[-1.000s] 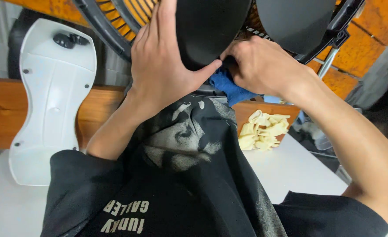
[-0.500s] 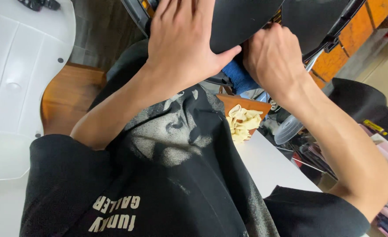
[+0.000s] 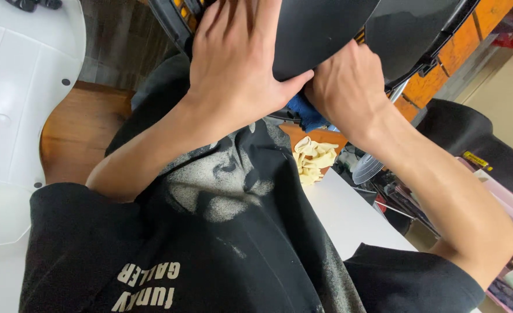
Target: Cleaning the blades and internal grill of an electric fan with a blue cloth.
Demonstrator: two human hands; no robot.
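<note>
Since half a second ago the view has tipped a little further, so the blue cloth (image 3: 304,111) shows less and the right hand (image 3: 344,87) covers more of it, while the left hand (image 3: 238,64) has stayed pressed on the same fan blade.

That left hand lies flat on the black fan blade (image 3: 320,29), fingers (image 3: 233,17) spread and open, thumb running along the blade's lower edge; it steadies the blade without closing around it. The right hand sits just beside it, touching the left thumb tip, curled under the blade's edge. Its fingers are hidden behind the blade, so I cannot tell how tightly they close, but the blue cloth bunches out from beneath the palm and is pressed against the blade's underside. A second black blade (image 3: 410,29) shows to the right, with the fan's black guard rim (image 3: 448,40) beyond it.

Below the hands hangs the person's black printed T-shirt (image 3: 227,232). A pile of pale yellow gloves (image 3: 314,159) lies at the far edge of the white surface (image 3: 349,214). A white moulded plastic panel (image 3: 18,87) stands at left, against a wooden board (image 3: 76,133). A small white fan (image 3: 368,169) lies among clutter lower right.
</note>
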